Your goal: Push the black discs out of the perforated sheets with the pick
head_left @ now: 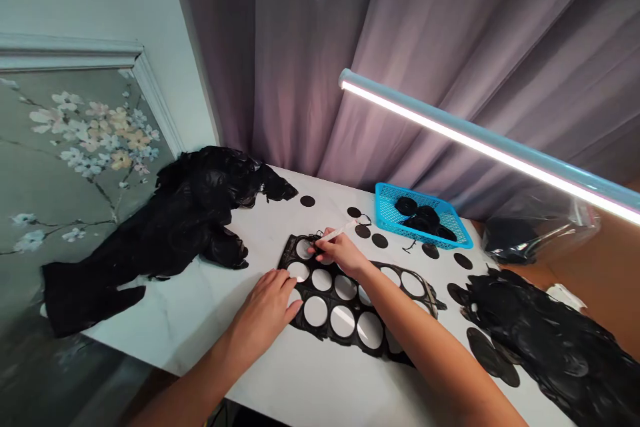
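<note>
A black sheet with rows of round holes lies flat on the white table, whose surface shows through the holes. My left hand rests palm down on the sheet's left edge, fingers stretched out. At the sheet's far left corner, my right hand is closed round a thin white pen-like tool, its tip end low over the sheet near a hole. Several black discs lie on the table beyond and to the right of the sheet.
Black material is heaped at the left, with another dark pile at the right. A blue basket with black pieces stands at the back, beside a clear plastic bag. A lit tube lamp hangs above.
</note>
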`<action>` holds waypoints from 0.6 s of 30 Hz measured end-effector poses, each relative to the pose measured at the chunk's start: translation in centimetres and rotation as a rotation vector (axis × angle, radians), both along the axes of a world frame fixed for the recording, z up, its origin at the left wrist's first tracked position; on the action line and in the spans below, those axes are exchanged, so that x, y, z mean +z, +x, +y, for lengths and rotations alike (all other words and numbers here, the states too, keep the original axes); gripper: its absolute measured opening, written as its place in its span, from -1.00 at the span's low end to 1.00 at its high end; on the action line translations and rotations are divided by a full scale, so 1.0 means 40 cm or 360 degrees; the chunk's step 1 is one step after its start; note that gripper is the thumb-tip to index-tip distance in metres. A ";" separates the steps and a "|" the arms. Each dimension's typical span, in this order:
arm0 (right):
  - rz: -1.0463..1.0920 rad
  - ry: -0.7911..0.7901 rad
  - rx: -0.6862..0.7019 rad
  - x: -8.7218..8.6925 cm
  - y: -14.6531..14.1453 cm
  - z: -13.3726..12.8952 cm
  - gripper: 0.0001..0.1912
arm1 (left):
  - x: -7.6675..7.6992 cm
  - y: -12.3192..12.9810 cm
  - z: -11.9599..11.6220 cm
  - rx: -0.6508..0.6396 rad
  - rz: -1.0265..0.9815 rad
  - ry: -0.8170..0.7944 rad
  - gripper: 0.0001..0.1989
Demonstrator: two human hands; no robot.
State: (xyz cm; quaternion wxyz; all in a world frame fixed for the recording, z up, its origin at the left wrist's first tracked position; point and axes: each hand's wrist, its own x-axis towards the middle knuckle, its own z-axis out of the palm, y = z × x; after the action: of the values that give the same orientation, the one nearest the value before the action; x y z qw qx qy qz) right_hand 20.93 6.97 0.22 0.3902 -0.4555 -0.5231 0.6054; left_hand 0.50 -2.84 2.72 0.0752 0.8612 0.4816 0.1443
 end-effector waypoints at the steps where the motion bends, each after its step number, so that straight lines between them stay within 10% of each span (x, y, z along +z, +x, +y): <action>1: 0.0083 -0.0053 0.0089 -0.003 -0.015 -0.022 -0.68 | -0.012 0.001 -0.020 0.0015 -0.0027 -0.0004 -0.78; 8: -0.0499 0.0477 0.0371 -0.003 -0.048 -0.117 -0.81 | -0.119 -0.009 -0.077 0.0094 -0.0086 0.0131 -0.61; 18: -0.0682 0.0755 0.0295 -0.029 -0.062 -0.127 -0.81 | -0.125 -0.017 -0.083 0.0073 -0.0115 0.0099 -0.56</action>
State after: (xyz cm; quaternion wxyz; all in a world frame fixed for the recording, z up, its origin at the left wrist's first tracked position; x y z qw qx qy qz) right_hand 18.43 1.91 -0.94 0.3097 -0.4193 -0.7590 0.3900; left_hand -0.16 -6.16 -2.28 0.0623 0.8461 0.4935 0.1918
